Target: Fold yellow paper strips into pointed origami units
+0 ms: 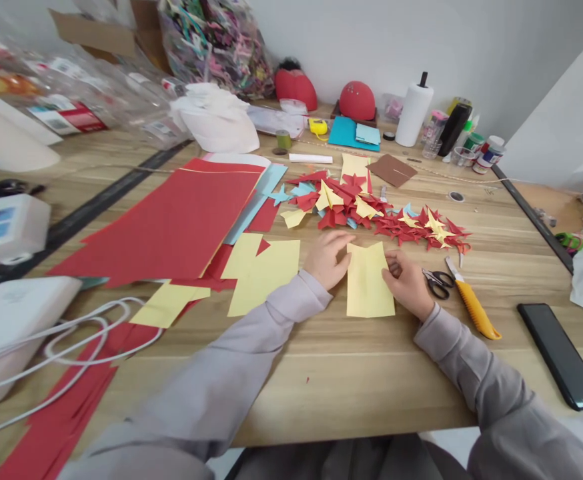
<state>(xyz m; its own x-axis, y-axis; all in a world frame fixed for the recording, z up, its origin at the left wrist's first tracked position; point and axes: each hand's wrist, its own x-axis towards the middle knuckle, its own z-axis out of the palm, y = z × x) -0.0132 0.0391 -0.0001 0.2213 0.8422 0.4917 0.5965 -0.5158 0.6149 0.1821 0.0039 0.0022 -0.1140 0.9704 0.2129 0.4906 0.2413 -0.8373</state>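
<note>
A creased rectangle of yellow paper [370, 287] is between my two hands, a faint fold running down its middle and its top edge dipping there. My left hand [327, 260] holds its upper left edge, thumb below and fingers reaching past the corner. On the opposite edge, my right hand [407, 283] pinches the paper with curled fingers. Beyond my hands lies a pile of folded red, yellow and blue paper pieces [336, 213]. More yellow sheets [276, 273] rest left of my left hand. Black-handled scissors [439, 283] and a yellow utility knife [474, 307] lie right of my right hand.
Large red sheets [171, 220] and red strips [66, 407] cover the left side, near a white cable [104, 327]. A black phone [561, 353] lies at right. Bottles [489, 155], a yellow tape measure [317, 127] and a blue folder [344, 133] stand or lie at the back.
</note>
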